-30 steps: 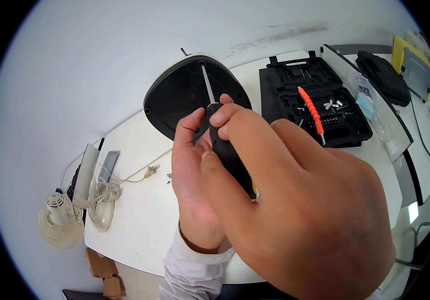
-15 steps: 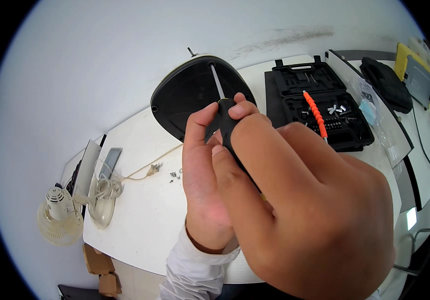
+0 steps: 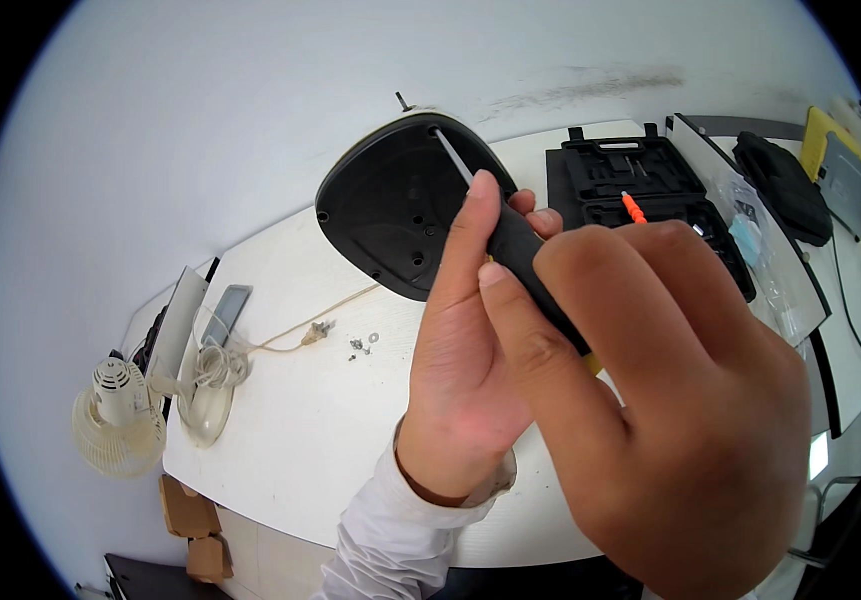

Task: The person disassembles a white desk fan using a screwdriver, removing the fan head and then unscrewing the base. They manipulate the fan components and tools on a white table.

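Observation:
A screwdriver (image 3: 522, 258) with a thick black handle and a slim metal shaft slants up to the left. Its tip meets a hole near the top edge of a black, rounded-triangular base (image 3: 375, 205), which stands tilted up on the white table with its underside toward me. My left hand (image 3: 470, 350), in a white cuff, is closed round the front of the handle, with a finger along the shaft end. Behind it, my right hand (image 3: 690, 420) grips the rear of the handle between thumb and fingers. Whether a screw sits at the tip is too small to tell.
Several loose screws and a washer (image 3: 372, 337) lie left of my hands, near a cord's plug (image 3: 316, 334). A small cream fan (image 3: 118, 420) is at the far left. Rightward are an open black tool case (image 3: 630, 165) with an orange flexible shaft (image 3: 633, 208), and a low divider.
Both hands and the handle have swung to the right, so the screwdriver leans more. Its tip stays at the same hole. More of the base's underside shows.

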### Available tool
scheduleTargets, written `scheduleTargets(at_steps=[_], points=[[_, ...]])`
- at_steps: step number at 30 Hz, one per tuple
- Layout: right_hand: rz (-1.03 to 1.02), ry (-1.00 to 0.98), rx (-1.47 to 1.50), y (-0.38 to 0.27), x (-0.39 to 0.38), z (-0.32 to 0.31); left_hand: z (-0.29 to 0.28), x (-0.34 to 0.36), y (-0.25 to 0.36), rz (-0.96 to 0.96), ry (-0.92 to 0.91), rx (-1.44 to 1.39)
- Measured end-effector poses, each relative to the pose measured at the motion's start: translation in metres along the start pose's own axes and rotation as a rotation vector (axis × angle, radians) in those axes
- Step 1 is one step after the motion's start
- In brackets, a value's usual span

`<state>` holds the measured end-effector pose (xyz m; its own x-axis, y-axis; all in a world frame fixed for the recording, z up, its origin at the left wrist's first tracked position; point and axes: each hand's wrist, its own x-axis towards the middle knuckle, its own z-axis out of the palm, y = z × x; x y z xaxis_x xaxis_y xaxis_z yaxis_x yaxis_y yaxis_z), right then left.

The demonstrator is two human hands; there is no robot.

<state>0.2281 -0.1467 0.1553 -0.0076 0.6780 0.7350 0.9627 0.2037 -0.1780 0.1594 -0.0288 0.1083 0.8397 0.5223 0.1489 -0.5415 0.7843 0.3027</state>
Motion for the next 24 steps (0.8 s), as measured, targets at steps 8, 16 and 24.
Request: scheduleTargets(at_steps=[8, 16, 24], points=[[-0.03, 0.014, 0.022, -0.008, 0.005, 0.006, 0.013, -0.012, -0.003, 0.01, 0.145, -0.025], [0.036, 0.072, -0.039, -0.015, 0.007, -0.006, 0.009, -0.013, -0.003, -0.104, 0.063, -0.043], [0.007, 0.125, -0.131, 0.003, 0.01, -0.004, 0.018, -0.011, -0.004, -0.064, 0.072, 0.032]])
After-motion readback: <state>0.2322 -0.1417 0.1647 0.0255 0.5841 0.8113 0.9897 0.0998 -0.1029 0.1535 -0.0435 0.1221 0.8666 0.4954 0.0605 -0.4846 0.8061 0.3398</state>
